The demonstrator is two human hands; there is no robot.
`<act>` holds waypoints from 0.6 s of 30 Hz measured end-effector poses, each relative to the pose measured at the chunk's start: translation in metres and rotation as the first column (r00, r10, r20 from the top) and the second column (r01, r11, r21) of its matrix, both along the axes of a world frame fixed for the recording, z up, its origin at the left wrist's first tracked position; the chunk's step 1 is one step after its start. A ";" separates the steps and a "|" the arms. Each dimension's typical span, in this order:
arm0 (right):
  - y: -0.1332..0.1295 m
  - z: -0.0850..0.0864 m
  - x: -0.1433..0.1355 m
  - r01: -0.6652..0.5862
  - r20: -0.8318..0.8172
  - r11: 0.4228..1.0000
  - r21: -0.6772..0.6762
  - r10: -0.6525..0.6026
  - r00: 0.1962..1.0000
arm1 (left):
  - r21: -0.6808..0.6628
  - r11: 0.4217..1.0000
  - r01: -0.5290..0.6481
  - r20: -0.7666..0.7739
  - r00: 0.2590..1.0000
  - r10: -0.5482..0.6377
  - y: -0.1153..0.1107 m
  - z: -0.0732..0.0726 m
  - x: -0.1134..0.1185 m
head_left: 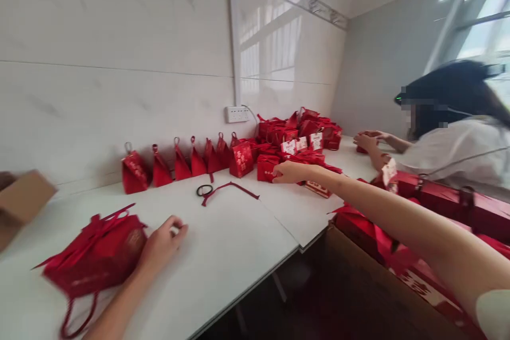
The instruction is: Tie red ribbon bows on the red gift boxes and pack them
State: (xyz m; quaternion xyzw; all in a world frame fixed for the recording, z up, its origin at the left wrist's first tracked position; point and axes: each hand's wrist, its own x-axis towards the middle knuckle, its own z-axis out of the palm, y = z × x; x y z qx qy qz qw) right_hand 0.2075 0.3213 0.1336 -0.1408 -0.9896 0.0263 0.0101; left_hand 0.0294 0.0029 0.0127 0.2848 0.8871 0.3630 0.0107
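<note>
My left hand (165, 239) rests over the white table beside a large red bag (95, 255) with ribbons and a rope handle; its fingers curl with a gap between thumb and forefinger, and nothing shows in them. My right hand (290, 172) reaches far out to a small red box (266, 168) and has its fingers on the box's right end. To the left of that box stands a red box with gold characters (241, 159). A dark red ribbon (235, 185) and a black ring (204, 190) lie on the table between my hands.
Small red peaked boxes (182, 163) line the wall, and a heap of red boxes (303, 130) fills the back corner. A carton of red bags (358, 249) stands at right. Another person (458, 138) handles a red box there. A brown cardboard box (27, 199) is at far left.
</note>
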 end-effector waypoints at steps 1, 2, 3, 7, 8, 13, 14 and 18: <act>-0.016 -0.010 -0.020 -0.066 -0.023 0.997 -0.037 0.065 0.998 | -0.033 0.999 0.007 -0.059 0.998 -0.009 0.001 0.002 0.005; -0.034 -0.020 -0.038 -0.133 -0.057 0.988 -0.076 0.129 0.990 | -0.035 0.999 0.024 -0.128 0.991 -0.028 0.002 0.003 0.008; -0.054 -0.029 -0.056 -0.199 -0.101 0.973 -0.117 0.188 0.977 | -0.008 0.999 0.050 -0.218 0.975 -0.051 0.002 0.003 0.010; -0.142 -0.050 -0.110 -0.409 -0.295 0.875 -0.258 0.332 0.896 | -0.036 0.983 0.180 -0.353 0.918 -0.181 -0.002 0.000 0.013; -0.164 -0.053 -0.119 -0.454 -0.330 0.838 -0.302 0.355 0.875 | -0.074 0.981 0.177 -0.342 0.920 -0.192 -0.003 -0.001 0.014; -0.249 -0.059 -0.149 -0.580 -0.388 0.614 -0.535 0.432 0.814 | -0.095 0.993 0.068 -0.355 0.930 -0.098 -0.003 -0.014 0.010; -0.259 -0.061 -0.153 -0.566 -0.360 0.607 -0.558 0.438 0.824 | -0.084 0.995 0.059 -0.358 0.930 -0.086 -0.003 -0.017 0.009; -0.269 -0.069 -0.162 -0.543 -0.350 0.545 -0.639 0.422 0.836 | 0.009 0.996 0.093 -0.369 0.926 -0.083 -0.005 -0.021 0.009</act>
